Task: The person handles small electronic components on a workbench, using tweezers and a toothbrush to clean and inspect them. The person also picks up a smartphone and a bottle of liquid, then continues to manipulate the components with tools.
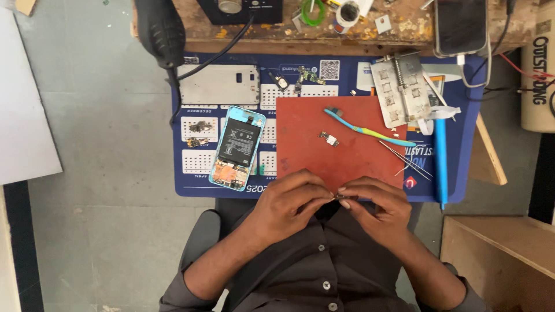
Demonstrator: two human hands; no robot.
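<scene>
Seen from above, a person in a dark button-up shirt works at the near edge of a blue repair mat (191, 185) on a tabletop. The left hand (289, 202) and the right hand (373, 205) meet fingertip to fingertip, both pinched together on a tiny dark component (337, 197) held between them, just above the near edge of a red work pad (324, 156); the part is too small to identify.

On the red work pad lie a small circuit piece (329, 138), near its middle, and a blue-and-green toothbrush (367, 132) running diagonally toward its right side. Thin metal tweezers (407, 159) rest at the pad's right edge. Just left of the pad sits an opened light-blue phone (237, 148), back cover off, its black battery and orange flex parts exposed. A bare metal phone frame (218, 84) lies farther up the mat, and loose small parts (198, 133) sit to the left of the phone. A metal holding jig (403, 86) and a blue-handled tool (441, 156) occupy the mat's right side. A dark smartphone (460, 26) lies on the wooden ledge beyond.
</scene>
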